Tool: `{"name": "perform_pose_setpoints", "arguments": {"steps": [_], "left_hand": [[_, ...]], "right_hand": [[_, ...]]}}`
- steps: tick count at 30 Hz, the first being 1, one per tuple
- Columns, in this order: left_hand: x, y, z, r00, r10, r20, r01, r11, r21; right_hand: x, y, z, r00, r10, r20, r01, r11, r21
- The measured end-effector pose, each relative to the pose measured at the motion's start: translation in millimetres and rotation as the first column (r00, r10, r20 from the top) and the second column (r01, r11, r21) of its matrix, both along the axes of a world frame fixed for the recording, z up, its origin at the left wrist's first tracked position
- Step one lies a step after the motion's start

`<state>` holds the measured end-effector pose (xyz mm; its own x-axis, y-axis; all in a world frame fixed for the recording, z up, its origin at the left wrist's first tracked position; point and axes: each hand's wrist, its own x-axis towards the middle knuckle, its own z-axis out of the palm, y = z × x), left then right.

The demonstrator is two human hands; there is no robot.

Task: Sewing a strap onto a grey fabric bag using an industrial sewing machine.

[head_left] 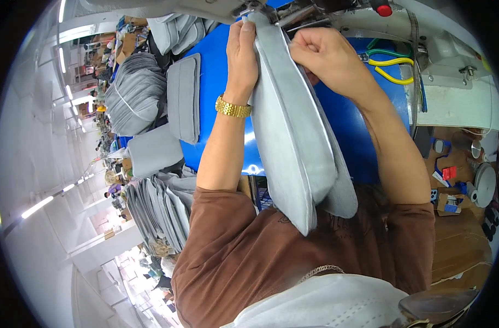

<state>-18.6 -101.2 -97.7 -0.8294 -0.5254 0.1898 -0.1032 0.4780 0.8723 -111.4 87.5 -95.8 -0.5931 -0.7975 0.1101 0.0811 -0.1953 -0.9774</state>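
Gripping grey padded fabric piece [293,136] | L hand [241,52] pinching edge | R hand [328,54] fisted on it

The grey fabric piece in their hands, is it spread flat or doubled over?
Doubled over: the grey fabric piece shows two layered panels with separate curved ends, pinched by the left hand and right hand.

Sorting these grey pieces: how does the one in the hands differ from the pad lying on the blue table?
The held grey piece is long, folded in layers and hangs off the blue table toward the person, gripped by the left hand and right hand. The grey pad is shorter, rectangular, flat and untouched. Both are grey fabric with stitched edges.
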Motion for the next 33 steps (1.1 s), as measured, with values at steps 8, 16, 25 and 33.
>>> {"name": "perform_pose_setpoints", "arguments": {"steps": [8, 16, 25, 33], "left_hand": [[-1, 15, 28, 0.989, 0.080, -0.125, -0.092, 0.991, -0.097], [105, 138, 92, 0.926, -0.310, 0.216, 0.376, 0.693, -0.615], [124, 187, 88, 0.967, -0.070, 0.246, 0.214, 0.751, -0.625], [117, 174, 101, 0.982, 0.032, 0.184, 0.094, 0.766, -0.636]], "right_hand": [[10, 14, -3, 0.991, 0.128, 0.025, -0.127, 0.991, -0.035], [19, 39, -6, 0.987, 0.145, -0.070, -0.141, 0.988, 0.056], [94, 99, 1, 0.971, 0.240, -0.015, -0.238, 0.968, 0.080], [105, 99, -16, 0.958, 0.245, 0.147, -0.231, 0.967, -0.106]]}}
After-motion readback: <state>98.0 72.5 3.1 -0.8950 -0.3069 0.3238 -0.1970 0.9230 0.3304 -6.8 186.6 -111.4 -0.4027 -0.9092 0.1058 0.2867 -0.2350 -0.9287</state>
